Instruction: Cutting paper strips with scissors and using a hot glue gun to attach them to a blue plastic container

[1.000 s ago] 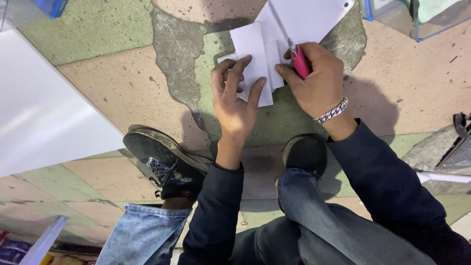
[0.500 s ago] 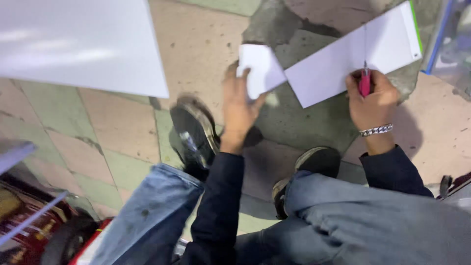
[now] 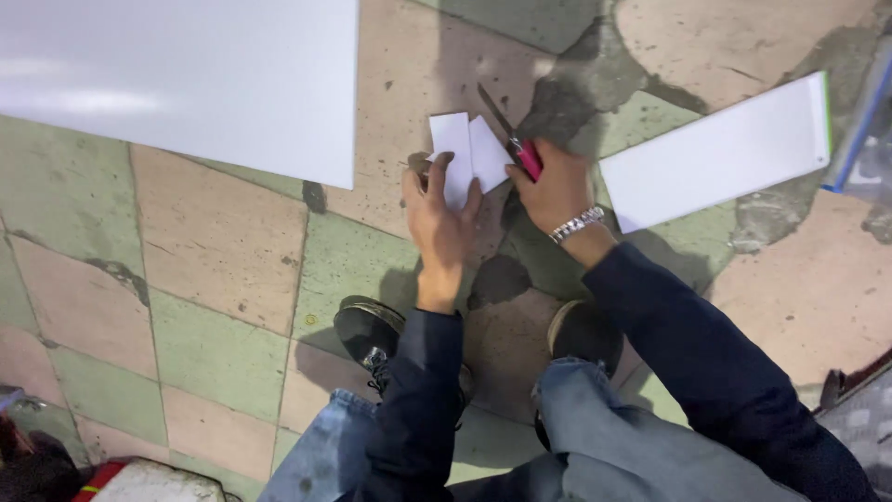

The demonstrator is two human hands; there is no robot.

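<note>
Two small white cut pieces (image 3: 469, 149) lie overlapping on the tiled floor. My left hand (image 3: 439, 216) rests on them, fingers spread and pressing the near edge. To their right, my right hand (image 3: 556, 188) is closed around a cutter with a pink handle (image 3: 526, 158); its dark blade (image 3: 495, 110) points away from me, just beside the pieces. A metal bracelet sits on my right wrist. I crouch over the floor, with both shoes and my jeans visible below.
A large white sheet (image 3: 186, 79) covers the floor at upper left. A narrower white strip with a green edge (image 3: 720, 153) lies at right, with a blue-edged clear item (image 3: 859, 130) beyond it. Worn pink and green tiles (image 3: 223, 242) surround me.
The small pieces and both hands now lie away from the narrow white strip, which sits apart at right. The view has swung, bringing the large sheet to upper left.
</note>
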